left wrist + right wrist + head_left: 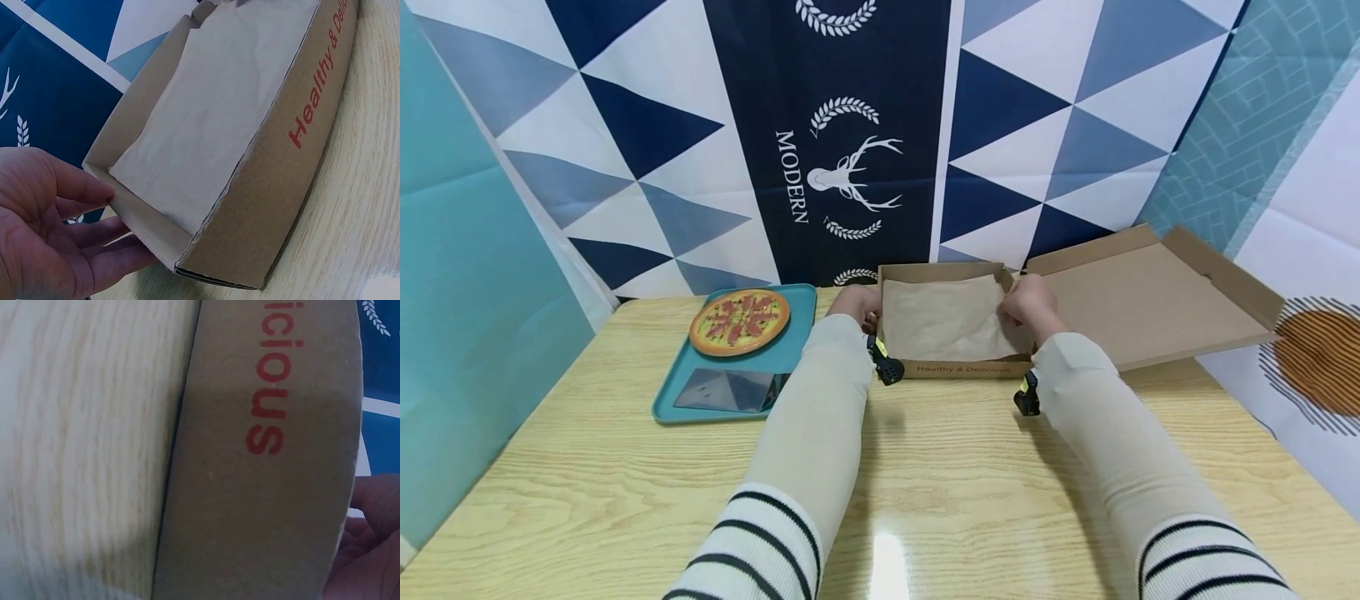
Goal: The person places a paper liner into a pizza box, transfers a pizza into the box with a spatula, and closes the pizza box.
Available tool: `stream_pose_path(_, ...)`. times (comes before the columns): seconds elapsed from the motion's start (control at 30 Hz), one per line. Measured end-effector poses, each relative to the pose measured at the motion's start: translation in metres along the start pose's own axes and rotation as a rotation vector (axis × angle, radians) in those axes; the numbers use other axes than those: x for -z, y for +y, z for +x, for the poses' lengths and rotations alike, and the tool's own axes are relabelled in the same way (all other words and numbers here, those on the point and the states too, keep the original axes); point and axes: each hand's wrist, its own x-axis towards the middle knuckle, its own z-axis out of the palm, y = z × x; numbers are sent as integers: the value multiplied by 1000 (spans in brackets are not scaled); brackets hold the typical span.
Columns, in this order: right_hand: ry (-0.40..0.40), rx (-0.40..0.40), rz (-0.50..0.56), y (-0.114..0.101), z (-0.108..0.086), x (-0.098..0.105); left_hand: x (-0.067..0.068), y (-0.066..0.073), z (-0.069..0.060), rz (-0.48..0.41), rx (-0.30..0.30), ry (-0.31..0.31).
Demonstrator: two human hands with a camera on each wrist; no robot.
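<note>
Starting at the left, we see a teal tray [803, 321] set toward the back left corner of the counter [580, 467], probably parked there so that its load is out of the way of the middle. In the tray's back left part sits a round pizza [739, 322] with an orange rim, tipped a little on the tray's edge; along the tray's front edge lies a flat grey sheet [722, 390], darker at its right end, whose material we cannot make out. Next comes the left hand [854, 305], its thumb and fingers clamped on the left wall of the cardboard pizza box [970, 369] near a corner, which we judge keeps the light box from sliding. The box stands near the counter's back edge, about the middle of it, with its "Healthy & Delicious" wall turned to the counter's front edge. Inside, wrinkled brown paper [951, 317] covers the floor, most likely as a liner. At the box's right wall the right hand [1032, 302] reaches in with bent fingers, the tips beside the paper's right edge; we cannot tell whether they pinch the paper, the wall or both. Rightmost, the lid [1150, 308] lies folded out toward the counter's right edge, its flaps raised, which leaves the inside of the box free for both hands.
</note>
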Motion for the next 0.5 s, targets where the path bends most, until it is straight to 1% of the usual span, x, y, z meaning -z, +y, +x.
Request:
stream_pose_path(0.1,-89,1,-56,-2,3,0,1,1,0,12,7,-11)
stream_pose_path(0.2,-163,6,-87,-4,5,0,0,3,-1,13,17,-23)
stream_pose_path(0.33,-226,-11,-100,-8,5,1,-1,5,-5,-8,32,-12)
stream_pose_path(0.5,-270,-24,-92,-13,0,6,-3,7,-11,-15,35,38)
